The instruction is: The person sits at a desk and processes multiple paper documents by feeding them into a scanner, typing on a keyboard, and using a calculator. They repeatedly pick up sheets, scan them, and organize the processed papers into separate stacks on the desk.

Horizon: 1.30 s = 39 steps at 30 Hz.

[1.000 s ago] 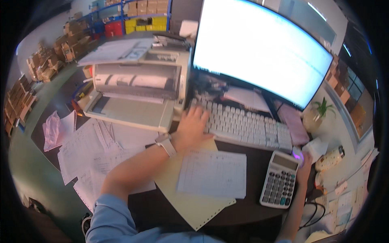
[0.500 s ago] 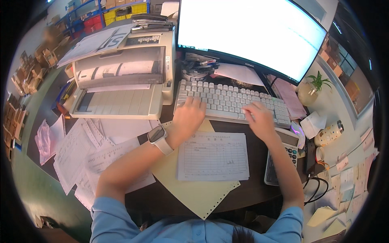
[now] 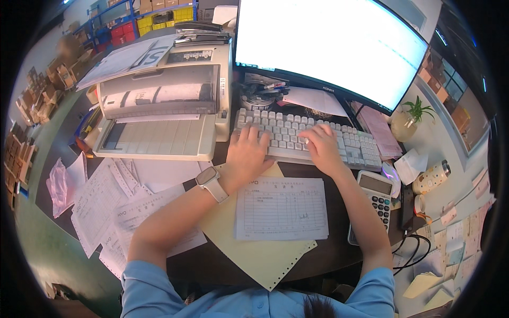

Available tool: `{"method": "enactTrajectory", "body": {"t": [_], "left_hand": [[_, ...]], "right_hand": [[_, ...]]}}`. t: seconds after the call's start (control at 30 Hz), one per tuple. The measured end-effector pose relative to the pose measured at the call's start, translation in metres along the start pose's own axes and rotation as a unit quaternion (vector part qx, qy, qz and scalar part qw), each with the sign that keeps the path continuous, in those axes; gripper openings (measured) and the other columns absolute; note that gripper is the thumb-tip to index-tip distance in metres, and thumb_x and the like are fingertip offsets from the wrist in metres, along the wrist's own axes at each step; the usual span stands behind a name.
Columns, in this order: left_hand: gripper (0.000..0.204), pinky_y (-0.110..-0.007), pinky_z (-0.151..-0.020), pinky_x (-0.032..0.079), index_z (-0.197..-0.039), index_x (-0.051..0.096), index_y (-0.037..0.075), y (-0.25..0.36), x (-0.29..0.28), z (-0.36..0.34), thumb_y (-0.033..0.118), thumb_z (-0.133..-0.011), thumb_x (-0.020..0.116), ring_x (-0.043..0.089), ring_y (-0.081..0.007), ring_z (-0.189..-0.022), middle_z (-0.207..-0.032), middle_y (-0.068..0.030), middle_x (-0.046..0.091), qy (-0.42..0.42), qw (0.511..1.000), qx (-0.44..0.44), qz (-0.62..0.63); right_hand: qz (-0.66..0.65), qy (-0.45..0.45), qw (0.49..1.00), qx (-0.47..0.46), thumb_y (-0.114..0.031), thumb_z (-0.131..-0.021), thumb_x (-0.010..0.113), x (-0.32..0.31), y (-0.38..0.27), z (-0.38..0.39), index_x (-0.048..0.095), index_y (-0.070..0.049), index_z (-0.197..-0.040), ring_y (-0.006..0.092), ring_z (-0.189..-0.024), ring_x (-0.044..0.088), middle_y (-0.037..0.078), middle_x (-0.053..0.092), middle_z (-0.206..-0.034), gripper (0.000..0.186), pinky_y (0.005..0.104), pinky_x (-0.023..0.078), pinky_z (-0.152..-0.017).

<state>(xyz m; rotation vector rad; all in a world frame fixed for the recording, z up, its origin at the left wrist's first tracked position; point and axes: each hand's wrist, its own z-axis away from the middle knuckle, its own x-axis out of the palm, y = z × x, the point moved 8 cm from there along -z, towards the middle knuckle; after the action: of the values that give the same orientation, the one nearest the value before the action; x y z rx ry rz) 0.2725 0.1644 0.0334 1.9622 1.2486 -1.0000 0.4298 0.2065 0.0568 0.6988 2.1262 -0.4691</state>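
Head view: the left hand (image 3: 247, 155) and right hand (image 3: 324, 150), loosely curled and gripping nothing, are resting fingers on the long white plastic keyboard (image 3: 286, 137); a white ruled paper form (image 3: 281, 209) is lying bodyward of them.

A head-worn fisheye looks forward and down, close over the desk (image 3: 204, 265).

the left hand (image 3: 245, 157) is held palm down, fingers (image 3: 250, 132) spread forward. the right hand (image 3: 323, 149) is held with its fingers bent toward the left. left forearm (image 3: 172, 222) and right forearm (image 3: 367, 220) are angled inward.
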Motion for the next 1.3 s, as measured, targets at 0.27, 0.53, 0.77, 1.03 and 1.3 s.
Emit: {"method": "enactTrajectory", "body": {"t": [0.27, 0.53, 0.77, 1.03, 1.3], "left_hand": [[0.079, -0.048, -0.1, 0.034, -0.128, 0.042, 0.004, -0.008, 0.001, -0.002, 0.044, -0.068, 0.074, 0.035, -0.036, -0.125, -0.13, -0.022, 0.04, -0.026, 0.999, -0.032, -0.005], [0.089, -0.049, -0.101, 0.03, -0.131, 0.041, 0.001, -0.01, 0.008, -0.004, 0.056, -0.067, 0.071, 0.032, -0.0367, -0.128, -0.132, -0.0254, 0.038, -0.015, 0.999, -0.037, -0.002], [0.091, -0.049, -0.102, 0.03, -0.133, 0.039, 0.001, -0.012, 0.009, -0.004, 0.057, -0.067, 0.071, 0.031, -0.0365, -0.129, -0.133, -0.0258, 0.037, -0.028, 0.999, -0.04, -0.006], [0.088, -0.049, -0.102, 0.032, -0.134, 0.038, 0.005, -0.011, 0.008, -0.004, 0.054, -0.068, 0.072, 0.029, -0.0363, -0.13, -0.135, -0.0232, 0.034, -0.042, 0.997, -0.053, 0.021], [0.082, -0.05, -0.102, 0.032, -0.132, 0.041, 0.006, -0.007, 0.004, -0.003, 0.053, -0.071, 0.071, 0.028, -0.0365, -0.131, -0.135, -0.0213, 0.035, -0.031, 0.999, -0.033, 0.008]], "right_hand": [[0.022, 0.007, 1.0, 0.004, -0.007, -0.077, 0.061, -0.01, 0.0, 0.005, 0.065, -0.012, -0.086, 0.0274, -0.107, 0.046, 0.005, 0.056, -0.104, 0.011, 0.0439, 0.034, -0.093], [0.019, -0.049, 0.998, 0.029, -0.014, -0.078, 0.064, -0.005, 0.005, 0.004, 0.06, -0.01, -0.1, 0.0282, -0.104, 0.048, 0.009, 0.055, -0.104, 0.023, 0.0437, 0.035, -0.092], [-0.027, 0.011, 0.998, 0.062, -0.014, -0.08, 0.062, -0.008, 0.017, 0.007, 0.054, -0.006, -0.108, 0.0331, -0.103, 0.048, 0.013, 0.054, -0.105, 0.031, 0.0435, 0.037, -0.09], [0.0, 0.029, 0.994, 0.106, -0.015, -0.081, 0.062, -0.013, 0.024, 0.011, 0.053, -0.005, -0.11, 0.0352, -0.103, 0.05, 0.015, 0.054, -0.106, 0.032, 0.0438, 0.04, -0.088], [0.015, 0.021, 0.992, 0.121, -0.017, -0.081, 0.061, -0.012, 0.027, 0.013, 0.053, -0.004, -0.111, 0.0357, -0.102, 0.051, 0.016, 0.054, -0.106, 0.034, 0.0433, 0.043, -0.086]]}}
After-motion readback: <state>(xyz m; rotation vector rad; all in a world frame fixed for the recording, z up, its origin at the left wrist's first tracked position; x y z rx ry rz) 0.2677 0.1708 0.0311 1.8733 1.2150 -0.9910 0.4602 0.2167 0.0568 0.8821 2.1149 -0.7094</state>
